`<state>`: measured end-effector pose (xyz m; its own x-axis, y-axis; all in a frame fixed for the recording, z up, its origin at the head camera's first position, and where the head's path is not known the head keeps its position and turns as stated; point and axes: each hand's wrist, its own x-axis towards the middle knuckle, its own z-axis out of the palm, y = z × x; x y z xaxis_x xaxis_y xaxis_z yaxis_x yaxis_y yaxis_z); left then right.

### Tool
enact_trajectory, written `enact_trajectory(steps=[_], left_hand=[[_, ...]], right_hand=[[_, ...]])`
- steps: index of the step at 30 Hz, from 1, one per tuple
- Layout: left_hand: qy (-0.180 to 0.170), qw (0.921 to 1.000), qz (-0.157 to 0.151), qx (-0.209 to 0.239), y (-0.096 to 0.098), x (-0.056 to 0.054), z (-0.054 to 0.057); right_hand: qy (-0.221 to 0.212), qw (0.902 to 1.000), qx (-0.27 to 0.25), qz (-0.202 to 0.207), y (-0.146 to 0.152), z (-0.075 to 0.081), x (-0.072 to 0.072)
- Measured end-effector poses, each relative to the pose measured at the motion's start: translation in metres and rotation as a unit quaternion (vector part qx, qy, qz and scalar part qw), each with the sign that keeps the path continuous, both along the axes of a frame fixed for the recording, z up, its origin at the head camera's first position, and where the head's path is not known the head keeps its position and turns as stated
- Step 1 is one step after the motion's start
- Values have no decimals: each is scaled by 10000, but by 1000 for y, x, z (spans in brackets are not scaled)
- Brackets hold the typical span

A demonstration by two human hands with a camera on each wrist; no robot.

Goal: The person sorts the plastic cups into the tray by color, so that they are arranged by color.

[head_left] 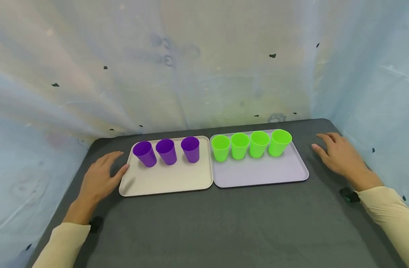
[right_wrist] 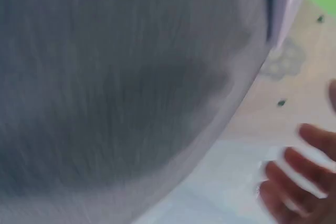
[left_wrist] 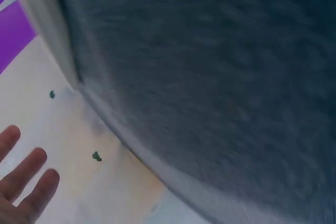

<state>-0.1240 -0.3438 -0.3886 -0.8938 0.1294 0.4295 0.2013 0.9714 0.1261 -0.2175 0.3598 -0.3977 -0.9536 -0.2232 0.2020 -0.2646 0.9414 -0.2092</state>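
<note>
Three purple cups [head_left: 167, 152] stand in a row along the back of a cream tray [head_left: 167, 182]. Beside it, a pale lilac tray [head_left: 258, 174] bears a row of several bright green cups [head_left: 259, 144], all upright. My left hand [head_left: 99, 178] is at the cream tray's left edge, fingers extended and thumb tip overlapping the rim in the head view. To the right of the lilac tray, my right hand [head_left: 338, 152] hovers over the table with its fingers spread and nothing in them. Spread fingers [left_wrist: 31, 177] also show in the left wrist view.
The two trays lie side by side on a dark grey table [head_left: 224, 223]. A pale curtain [head_left: 204, 74] with small dark marks rises behind the table and along both sides. A wrist strap device [head_left: 349, 194] sits at my right cuff, another at the left.
</note>
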Motion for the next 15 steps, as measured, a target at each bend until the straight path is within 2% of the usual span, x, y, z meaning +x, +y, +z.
enact_trajectory(steps=[2,5,9,12,15], left_hand=[[37,9991,-36,-427,-2,-3,-4],[148,9955,-47,-937,-4,-4,-7],[54,9940,24,-1089,-3,3,-10],[-78,9929,-29,-1184,0,12,-13],[-172,9926,-142,-1193,4,17,-16]], right_hand=[[595,9981,65,141,3,2,-8],[1416,9891,193,359,6,0,-15],[2229,9704,494,783,4,-13,-11],[2421,9639,588,936,0,-21,-4],[2199,9718,439,734,-5,-23,2]])
